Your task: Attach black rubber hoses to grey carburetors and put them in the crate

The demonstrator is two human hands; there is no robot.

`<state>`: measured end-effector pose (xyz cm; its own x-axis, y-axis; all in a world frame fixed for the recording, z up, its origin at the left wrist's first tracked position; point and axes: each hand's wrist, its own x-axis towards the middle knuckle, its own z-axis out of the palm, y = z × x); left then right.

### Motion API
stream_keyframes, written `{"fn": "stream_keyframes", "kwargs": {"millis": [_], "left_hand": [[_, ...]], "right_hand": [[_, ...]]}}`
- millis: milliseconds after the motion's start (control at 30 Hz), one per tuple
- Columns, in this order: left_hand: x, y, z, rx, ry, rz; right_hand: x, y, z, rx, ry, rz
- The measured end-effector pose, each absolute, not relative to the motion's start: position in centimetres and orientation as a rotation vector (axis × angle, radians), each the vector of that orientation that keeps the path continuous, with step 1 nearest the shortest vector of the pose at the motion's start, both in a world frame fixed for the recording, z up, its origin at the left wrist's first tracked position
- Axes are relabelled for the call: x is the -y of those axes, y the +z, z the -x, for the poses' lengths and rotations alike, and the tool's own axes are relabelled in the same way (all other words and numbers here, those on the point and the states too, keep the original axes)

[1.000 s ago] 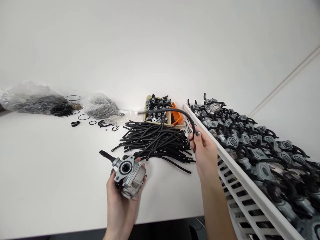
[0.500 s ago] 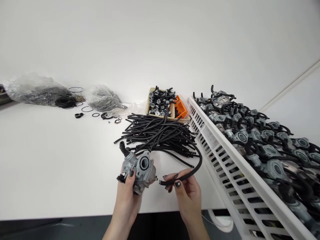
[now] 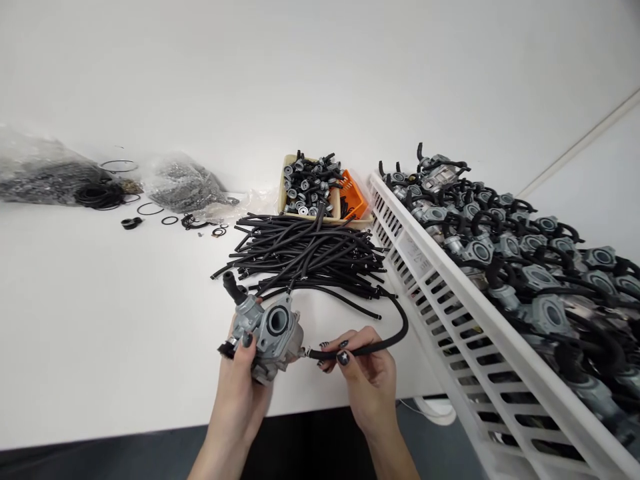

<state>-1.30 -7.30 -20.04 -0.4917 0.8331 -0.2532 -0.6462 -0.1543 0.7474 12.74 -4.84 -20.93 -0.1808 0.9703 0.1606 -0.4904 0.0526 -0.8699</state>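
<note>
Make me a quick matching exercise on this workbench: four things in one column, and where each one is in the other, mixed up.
Things:
1. Metal body
2. Curved hose
3. Orange bin
4. White crate

Places:
A. Beyond the hose pile
B. In the right hand
C. At the right, filled with metal parts
D. In the left hand

Pairs: 1-D, 2-B, 3-A, 4-C

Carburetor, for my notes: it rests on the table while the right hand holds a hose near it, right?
The carburetor isn't on the table: the head view shows the left hand holding it. The right hand does hold a hose near it.
</note>
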Motion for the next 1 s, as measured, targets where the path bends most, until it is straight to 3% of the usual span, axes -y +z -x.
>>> {"fn": "stream_keyframes", "kwargs": {"millis": [200, 667, 1000], "left_hand": [[7.2, -19.6, 1.0, -1.060, 1.834, -0.237], [6.9, -20.4, 1.2, -1.108, 1.901, -0.198], [6.7, -21.1, 1.7, -1.165, 1.880, -0.300]], "right_hand": [[4.5, -21.3, -12.7, 0.994, 1.579, 0.562], [5.5, -22.4, -12.2, 1.139, 1.158, 0.753], [4.3, -22.2, -12.9, 1.372, 1.149, 0.675]]}}
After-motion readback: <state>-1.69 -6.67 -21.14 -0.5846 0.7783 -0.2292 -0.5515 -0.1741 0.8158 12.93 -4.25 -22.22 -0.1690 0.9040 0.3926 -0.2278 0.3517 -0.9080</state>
